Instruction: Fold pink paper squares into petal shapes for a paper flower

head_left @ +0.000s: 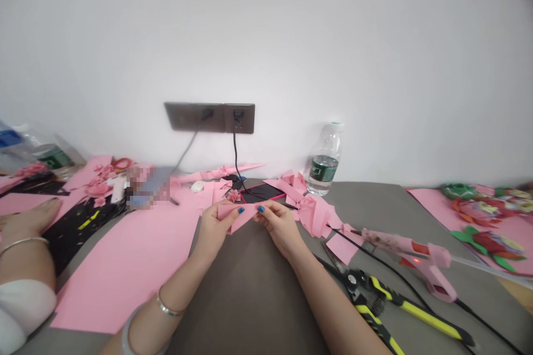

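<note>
Between my two hands is a small folded piece of pink paper [238, 218], held up over the grey table [254, 299]. My left hand [214, 233] pinches its left part, the thumb lying on the near face. At the paper's right corner, my right hand [277, 224] grips with thumb and fingertips together. A phone with a pink edge [261, 194] lies just behind my hands. Crumpled pink paper [314, 213] sits to the right of it, and a large pink sheet [137, 266] is spread beside my left forearm.
A pink glue gun [410, 252] with a lit light and yellow-black shears [353, 283] lie at right. A water bottle [325, 161] stands near the wall socket [239, 118]. Paper flowers [487, 211] lie far right. Another person's arm [27, 244] reaches in at left.
</note>
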A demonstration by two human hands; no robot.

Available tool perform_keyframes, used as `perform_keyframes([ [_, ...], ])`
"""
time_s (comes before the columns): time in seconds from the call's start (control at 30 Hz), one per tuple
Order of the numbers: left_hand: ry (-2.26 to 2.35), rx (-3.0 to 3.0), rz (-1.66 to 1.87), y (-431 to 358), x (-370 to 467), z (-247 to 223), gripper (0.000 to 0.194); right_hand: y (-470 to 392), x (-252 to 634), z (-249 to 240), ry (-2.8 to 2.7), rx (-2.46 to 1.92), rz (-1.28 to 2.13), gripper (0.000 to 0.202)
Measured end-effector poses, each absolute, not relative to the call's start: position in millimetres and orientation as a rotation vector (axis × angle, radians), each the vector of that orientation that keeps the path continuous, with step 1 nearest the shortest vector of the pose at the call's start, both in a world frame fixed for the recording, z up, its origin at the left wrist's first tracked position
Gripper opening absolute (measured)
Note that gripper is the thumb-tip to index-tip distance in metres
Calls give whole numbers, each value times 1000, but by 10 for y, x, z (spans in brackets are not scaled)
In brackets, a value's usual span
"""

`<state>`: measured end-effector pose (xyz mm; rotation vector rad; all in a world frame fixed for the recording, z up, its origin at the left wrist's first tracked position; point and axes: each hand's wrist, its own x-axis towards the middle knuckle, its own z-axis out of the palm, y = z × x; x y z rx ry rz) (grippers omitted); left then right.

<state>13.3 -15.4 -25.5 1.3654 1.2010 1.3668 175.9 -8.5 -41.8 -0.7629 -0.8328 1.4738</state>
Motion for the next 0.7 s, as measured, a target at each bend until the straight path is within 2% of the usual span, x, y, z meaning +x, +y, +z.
perform_keyframes([
  [0.47, 1239, 1325, 1214, -208, 121, -191, 28, -129, 1814, -348, -1007, -697, 1381, 26],
  [0.7, 1226, 1154, 1164, -218, 129, -148, 36, -110, 1857, -385, -1028, -641, 1337, 40],
])
